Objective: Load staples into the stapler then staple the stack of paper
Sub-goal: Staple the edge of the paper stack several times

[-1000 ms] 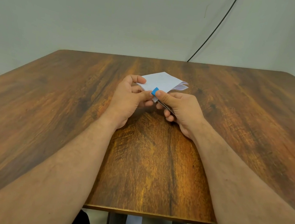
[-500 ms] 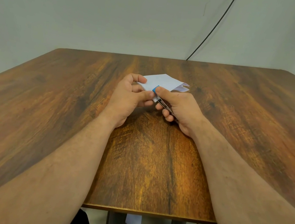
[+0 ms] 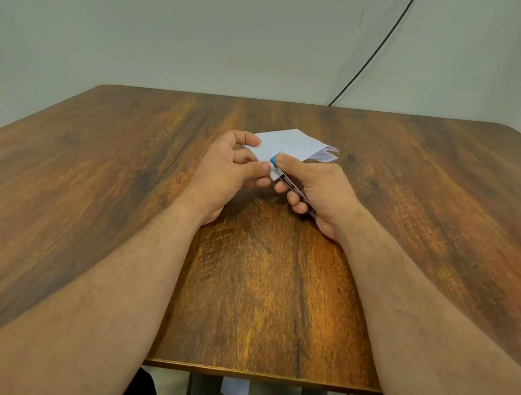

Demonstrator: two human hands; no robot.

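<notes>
A small stack of white paper (image 3: 293,143) lies at the middle of the wooden table (image 3: 86,189), its far right corners fanned apart. My left hand (image 3: 233,170) pinches the stack's near left corner between thumb and fingers. My right hand (image 3: 317,190) grips a small stapler (image 3: 277,164) with a blue tip and a metal body, thumb on top. The stapler's mouth sits over the paper's near corner, right beside my left thumb. Most of the stapler is hidden inside my right fist.
A black cable (image 3: 373,52) runs down the wall to the table's far edge. Under the table's near edge, some white paper (image 3: 233,391) shows by the table leg. The wall stands close behind the table.
Both hands have stayed nearly in place. The right hand's grip on the stapler has shifted a little, with the blue tip now over the paper's corner.
</notes>
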